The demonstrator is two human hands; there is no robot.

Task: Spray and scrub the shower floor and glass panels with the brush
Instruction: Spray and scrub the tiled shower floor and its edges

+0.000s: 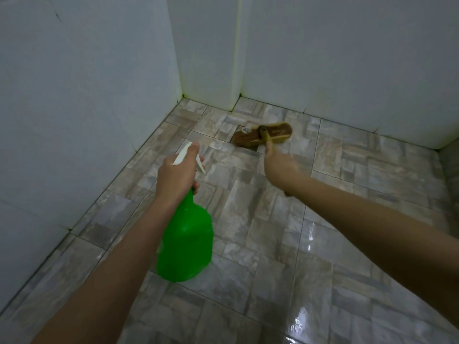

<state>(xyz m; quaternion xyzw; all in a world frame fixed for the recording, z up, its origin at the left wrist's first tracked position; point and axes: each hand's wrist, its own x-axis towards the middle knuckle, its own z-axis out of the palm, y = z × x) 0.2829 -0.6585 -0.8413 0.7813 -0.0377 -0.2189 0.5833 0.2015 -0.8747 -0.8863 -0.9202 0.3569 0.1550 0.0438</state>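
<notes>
The left hand point(177, 170) was wrapped round the neck of a green translucent plastic spray bottle point(186, 242). One finger lay along the top of its white trigger head point(185, 155), and the nozzle was aimed toward the far corner. The right hand point(280, 165) was curled round the yellowish handle of a scrubbing brush with a brown wooden head point(263, 136). The brush lay flat on the grey stone-patterned tiled shower floor point(248, 219) near the back wall, over what looked like a dark square drain point(244, 144).

The likeliest trouble was footing. A glossy wet patch point(310, 319) shone on the tiles nearest the person, and with both arms stretched forward a slip there seemed easy. The bristles could also have caught on the drain's edge and jerked the handle in the grip. With the arm so extended, downward pressure was probably weak, so the brush might have skated over the grime. The trigger lever appeared to hang free below the fingers, so a squeeze might have needed a regrip. A careless spray could then have hit the right forearm instead of the tiles. Whether the pale wall panels point(74, 95) were glass could not be told, though their corner seams showed yellowish staining.
</notes>
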